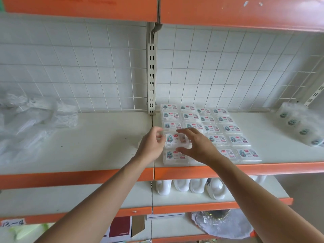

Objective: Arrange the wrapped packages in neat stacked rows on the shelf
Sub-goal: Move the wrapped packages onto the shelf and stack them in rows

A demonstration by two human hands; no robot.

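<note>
Several small clear-wrapped packages with teal and red labels (226, 128) lie in neat rows on the right half of the white shelf (105, 146). One package (175, 139) sits in the left column, second from the front. My left hand (151, 144) pinches its left edge with curled fingers. My right hand (196, 146) arches over its right side, fingertips on its far edge and thumb at its near edge. The front package (172, 156) of that column lies just below, partly hidden by my right thumb.
A larger clear bundle of the same packages (301, 123) lies at the shelf's far right. Crumpled empty plastic wrap (33, 120) covers the left end. A wire grid back wall and a slotted upright post (151, 74) stand behind. White bottles (191, 185) stand on the shelf below.
</note>
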